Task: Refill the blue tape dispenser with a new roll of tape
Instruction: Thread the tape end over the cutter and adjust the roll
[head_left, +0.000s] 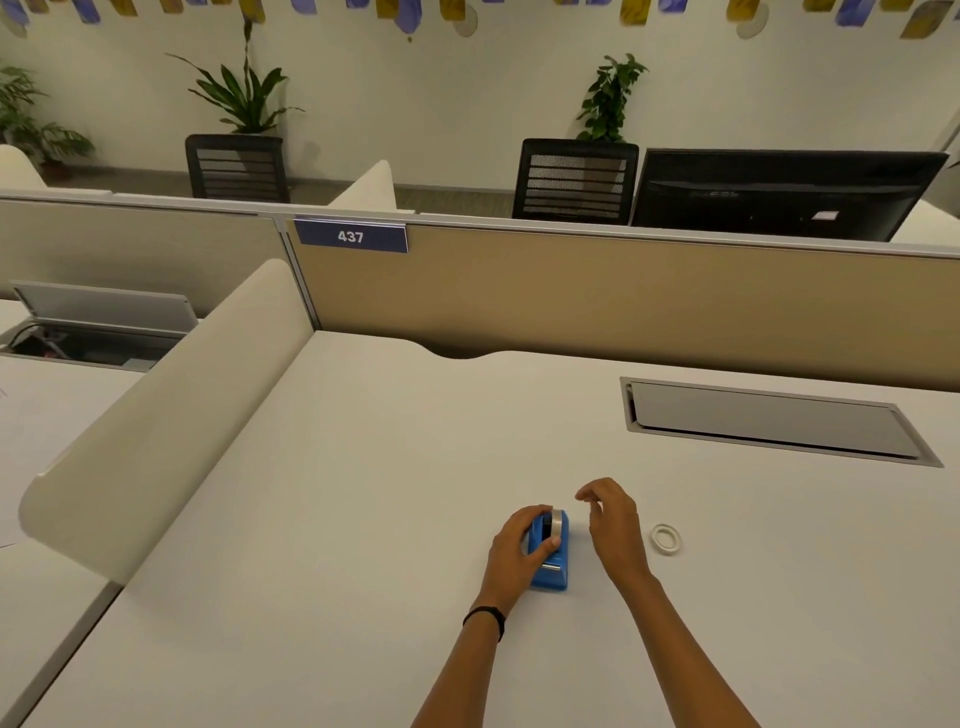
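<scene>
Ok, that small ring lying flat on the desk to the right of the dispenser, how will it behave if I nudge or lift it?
The ring looks thin and hollow, so probably very light. Lying flat on the smooth desk, it would likely slide rather than roll; stood on edge, it could roll away. Its low profile may make it fiddly to pinch.

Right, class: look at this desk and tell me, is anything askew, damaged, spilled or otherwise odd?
Nothing looks damaged or spilled. The blue tape dispenser stands upright on the desk, steadied by the left hand, with a roll seated in it. The only loose item is a thin white ring lying flat beyond the right hand.
</scene>
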